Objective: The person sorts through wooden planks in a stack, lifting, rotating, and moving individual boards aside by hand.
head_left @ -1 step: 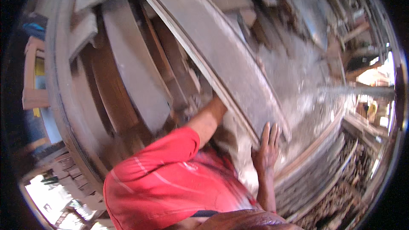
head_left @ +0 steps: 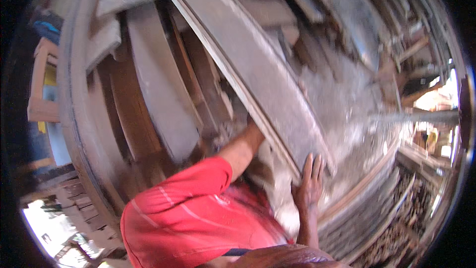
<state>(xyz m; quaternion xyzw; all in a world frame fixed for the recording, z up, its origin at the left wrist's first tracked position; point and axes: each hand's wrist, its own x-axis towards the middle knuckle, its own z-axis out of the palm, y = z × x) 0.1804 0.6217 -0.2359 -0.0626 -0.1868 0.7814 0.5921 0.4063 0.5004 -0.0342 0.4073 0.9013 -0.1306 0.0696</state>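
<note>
wide plank [head_left: 263,69] slants across middle of view, near end low. hands apart: right hand [head_left: 308,188] at near end, fingers stretched along upper face, hold beneath not visible. left forearm [head_left: 242,150] passes under plank; left hand [head_left: 302,88] mostly hidden, fingertips perhaps at far long edge, grip unclear. red sleeve [head_left: 186,193] below; grey board [head_left: 161,79] left of plank.

- Right of the right hand [head_left: 308,188]: free room over dusty ground [head_left: 353,116], then a wooden rail [head_left: 363,182].
- Ahead-left of its grip: the long board [head_left: 263,74] blocks.
</note>
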